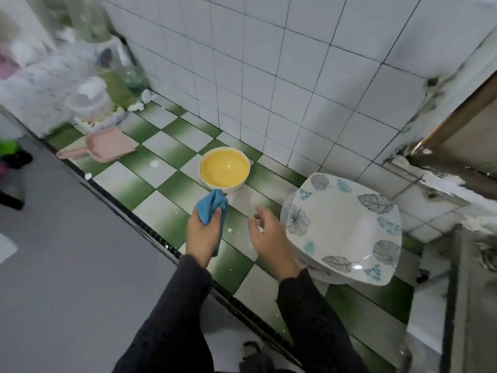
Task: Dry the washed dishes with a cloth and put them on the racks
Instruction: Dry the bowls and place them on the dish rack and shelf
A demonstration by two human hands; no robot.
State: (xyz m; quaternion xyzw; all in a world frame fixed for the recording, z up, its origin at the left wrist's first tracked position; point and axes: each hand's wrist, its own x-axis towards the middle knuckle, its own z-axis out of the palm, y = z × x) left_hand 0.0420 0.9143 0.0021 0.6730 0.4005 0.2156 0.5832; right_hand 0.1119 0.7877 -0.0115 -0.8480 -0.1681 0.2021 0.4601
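Observation:
A bowl (pixel 224 168) with a yellow inside and white outside stands upright on the green-and-white tiled counter (pixel 161 168), near the wall. My left hand (pixel 203 235) grips a bunched blue cloth (pixel 212 207) just in front of the bowl. My right hand (pixel 266 235) hovers over the counter with fingers loosely spread, holding nothing, just left of a stack of white square plates (pixel 347 224) printed with grey and blue leaves. The top plate hides most of the dishes beneath it.
A pink dustpan (pixel 107 144) lies on the counter at the left, behind it plastic containers (pixel 88 103) and jars. A tiled wall (pixel 269 76) bounds the counter at the back. A sink edge (pixel 457 278) is at the right. Grey floor (pixel 67 265) lies below the counter's front edge.

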